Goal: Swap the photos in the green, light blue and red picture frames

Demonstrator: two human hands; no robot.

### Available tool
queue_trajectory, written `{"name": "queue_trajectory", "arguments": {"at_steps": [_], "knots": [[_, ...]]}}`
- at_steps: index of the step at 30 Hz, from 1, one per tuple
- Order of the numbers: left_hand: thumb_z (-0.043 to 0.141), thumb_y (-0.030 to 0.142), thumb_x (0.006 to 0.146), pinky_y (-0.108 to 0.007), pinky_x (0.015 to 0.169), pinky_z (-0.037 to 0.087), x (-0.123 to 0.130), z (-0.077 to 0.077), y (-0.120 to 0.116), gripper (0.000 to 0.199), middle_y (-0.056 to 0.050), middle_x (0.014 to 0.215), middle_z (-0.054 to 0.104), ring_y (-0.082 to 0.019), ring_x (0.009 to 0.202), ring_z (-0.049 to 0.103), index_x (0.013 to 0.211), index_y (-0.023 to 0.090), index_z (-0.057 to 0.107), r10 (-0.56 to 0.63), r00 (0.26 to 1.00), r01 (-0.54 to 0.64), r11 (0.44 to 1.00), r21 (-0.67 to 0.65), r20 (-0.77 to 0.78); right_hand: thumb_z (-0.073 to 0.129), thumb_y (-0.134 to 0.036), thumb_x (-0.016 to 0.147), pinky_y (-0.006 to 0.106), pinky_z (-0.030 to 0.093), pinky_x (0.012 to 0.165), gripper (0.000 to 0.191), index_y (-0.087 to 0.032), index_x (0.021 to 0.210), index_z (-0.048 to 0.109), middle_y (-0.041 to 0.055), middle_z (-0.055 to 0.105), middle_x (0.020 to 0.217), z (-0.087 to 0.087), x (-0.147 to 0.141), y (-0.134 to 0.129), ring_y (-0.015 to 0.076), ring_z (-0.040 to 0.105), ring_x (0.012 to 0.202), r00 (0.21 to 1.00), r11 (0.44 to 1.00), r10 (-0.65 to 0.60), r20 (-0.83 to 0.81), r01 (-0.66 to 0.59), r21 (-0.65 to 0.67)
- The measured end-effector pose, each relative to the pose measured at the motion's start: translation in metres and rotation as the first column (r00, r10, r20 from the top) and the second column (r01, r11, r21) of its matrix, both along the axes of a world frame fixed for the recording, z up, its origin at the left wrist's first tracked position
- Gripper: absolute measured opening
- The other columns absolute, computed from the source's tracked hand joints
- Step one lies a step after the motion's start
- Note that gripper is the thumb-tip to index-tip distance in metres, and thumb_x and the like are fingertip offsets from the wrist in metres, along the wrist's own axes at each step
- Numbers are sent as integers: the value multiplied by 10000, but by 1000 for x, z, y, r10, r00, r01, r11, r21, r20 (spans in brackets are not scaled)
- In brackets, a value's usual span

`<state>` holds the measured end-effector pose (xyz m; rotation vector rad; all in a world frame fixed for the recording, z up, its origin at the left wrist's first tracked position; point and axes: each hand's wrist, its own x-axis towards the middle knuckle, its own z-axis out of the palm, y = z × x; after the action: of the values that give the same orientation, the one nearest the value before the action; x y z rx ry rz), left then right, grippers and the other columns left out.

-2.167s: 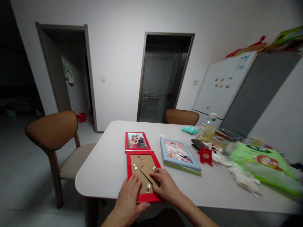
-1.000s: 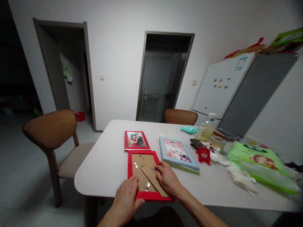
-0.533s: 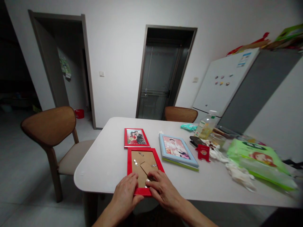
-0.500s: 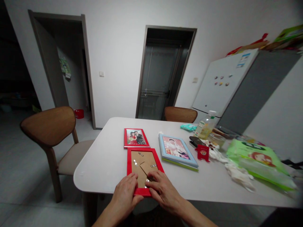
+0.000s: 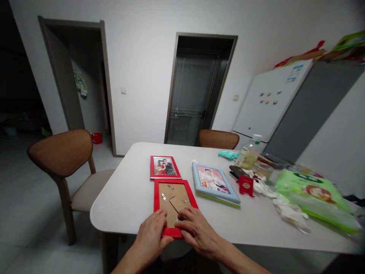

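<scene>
A red picture frame [image 5: 157, 194] lies face down at the near table edge, its brown backing board [image 5: 168, 190] showing. Small metal clips [image 5: 164, 197] sit around the board, and a thin dark bent line crosses its middle. My left hand [image 5: 152, 230] grips the frame's lower left side, fingers on top and thumb at the near edge. The bent fingers of my right hand [image 5: 196, 230] press on the lower right corner, over the bottom clip, which they mostly cover. Just beyond lies a second red picture frame [image 5: 164, 167], photo side up.
A light-blue picture frame [image 5: 215, 180] rests on a green one to the right. Farther right are a red card [image 5: 245, 185], a dark phone-like object [image 5: 236, 171], a bottle [image 5: 251, 152], crumpled tissues [image 5: 291, 215] and a green tissue pack [image 5: 313, 190]. A wooden chair [image 5: 62, 152] stands left.
My right fingers have shifted slightly over the bottom clip, covering more of it. The whole view has moved a little; the frames lie as before.
</scene>
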<state>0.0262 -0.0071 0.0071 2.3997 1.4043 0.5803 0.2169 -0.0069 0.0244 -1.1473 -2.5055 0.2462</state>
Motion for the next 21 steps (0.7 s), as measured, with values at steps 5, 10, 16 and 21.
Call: {"name": "queue_trajectory", "arguments": {"at_steps": [5, 10, 16, 21], "knots": [[639, 253, 635, -359, 954, 336, 1, 0, 2, 423, -93, 1201, 501, -214, 1132, 416, 1035, 165, 531, -8, 1000, 8, 1000, 3, 4, 373, -223, 807, 305, 356, 784, 285, -185, 1027, 551, 79, 555, 950, -8, -15, 32, 173, 466, 883, 977, 987, -163, -136, 161, -25], [645, 251, 629, -355, 963, 327, 2, -2, 2, 491, -107, 1202, 498, -221, 1138, 408, 1085, 139, 502, -2, 1000, 2, 1000, -3, -10, 379, -175, 795, 266, 339, 739, 230, -160, 826, 606, 73, 558, 842, -10, -46, 70, 162, 472, 816, 966, 967, -256, 37, 256, 16], [627, 229, 639, -361, 969, 320, 1, -2, 2, 517, -111, 1224, 474, -216, 1147, 397, 1123, 134, 474, -20, 1000, 20, 1000, -10, 24, 414, -185, 793, 258, 316, 723, 170, -159, 814, 582, 65, 533, 846, -10, -57, 74, 156, 438, 815, 971, 989, -138, 194, 126, 76], [619, 234, 640, -381, 966, 320, 1, 1, 2, 474, -90, 1229, 473, -219, 1145, 400, 1092, 168, 496, -9, 999, 10, 1000, -24, 45, 406, -212, 806, 263, 317, 733, 185, -168, 853, 579, 65, 535, 882, -12, -52, 71, 160, 436, 846, 976, 994, -83, 202, 66, 91]]}}
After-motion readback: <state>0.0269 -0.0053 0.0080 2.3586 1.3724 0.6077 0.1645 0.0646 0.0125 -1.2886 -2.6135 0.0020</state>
